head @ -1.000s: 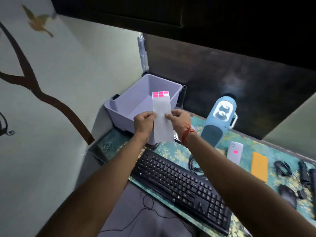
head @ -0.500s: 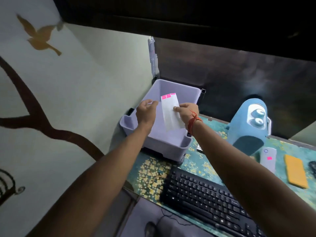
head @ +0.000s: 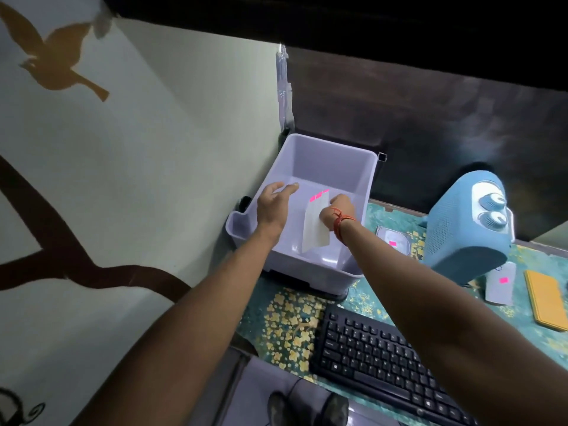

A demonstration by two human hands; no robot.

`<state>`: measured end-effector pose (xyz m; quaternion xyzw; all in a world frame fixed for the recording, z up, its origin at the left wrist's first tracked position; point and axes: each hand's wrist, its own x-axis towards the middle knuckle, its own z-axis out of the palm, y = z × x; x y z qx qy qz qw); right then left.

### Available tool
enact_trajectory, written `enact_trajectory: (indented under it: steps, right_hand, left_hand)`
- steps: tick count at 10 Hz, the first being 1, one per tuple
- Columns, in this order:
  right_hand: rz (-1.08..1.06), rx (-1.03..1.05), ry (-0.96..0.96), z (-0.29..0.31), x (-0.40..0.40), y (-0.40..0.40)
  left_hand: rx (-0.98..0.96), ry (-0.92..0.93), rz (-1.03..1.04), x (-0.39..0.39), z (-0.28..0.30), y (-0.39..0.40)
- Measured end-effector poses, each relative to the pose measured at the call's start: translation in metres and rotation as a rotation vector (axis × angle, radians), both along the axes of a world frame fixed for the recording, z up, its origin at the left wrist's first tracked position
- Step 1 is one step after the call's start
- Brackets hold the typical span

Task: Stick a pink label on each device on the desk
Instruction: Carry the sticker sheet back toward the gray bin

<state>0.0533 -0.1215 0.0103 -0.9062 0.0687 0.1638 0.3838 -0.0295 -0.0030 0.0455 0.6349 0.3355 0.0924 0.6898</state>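
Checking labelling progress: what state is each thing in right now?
Label sheet: held over the bin, few pink labels left at its top.
Right hand: grips the sheet.
Left hand: open, holding nothing.
Lavender bin: open-topped.
Round silver device: labelled.
Grey flat device: labelled.
Blue heater: no label visible.
Keyboard: no label visible.

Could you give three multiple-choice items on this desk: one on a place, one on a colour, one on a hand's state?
1. Where is the label sheet?
A. on the keyboard
B. over the bin
C. under the heater

2. What colour is the heater?
A. blue
B. red
C. black

3. The left hand is:
A. gripping the sheet
B. open, holding nothing
C. on the keys

Key: 1 B, the right hand holds it above the bin; 2 A, its shell is light blue; 3 B, its fingers are spread, apart from the sheet.
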Motion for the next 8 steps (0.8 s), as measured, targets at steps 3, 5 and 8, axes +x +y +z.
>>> enact_trajectory:
  steps: [3,5,8]
  right_hand:
    - [0.065,-0.185,0.019,-0.011,-0.012,-0.006]
    - [0.089,0.154,-0.041,0.027,-0.024,-0.017]
    - [0.003,0.411,-0.301,0.085,-0.057,-0.071]
  left_hand:
    - [-0.078,0.003,-0.069,0.003,-0.02,0.011]
    - [-0.068,-0.051,-0.066,-0.001,-0.007,0.003]
    - [-0.002,-0.243,-0.123,-0.004,0.04,-0.054]
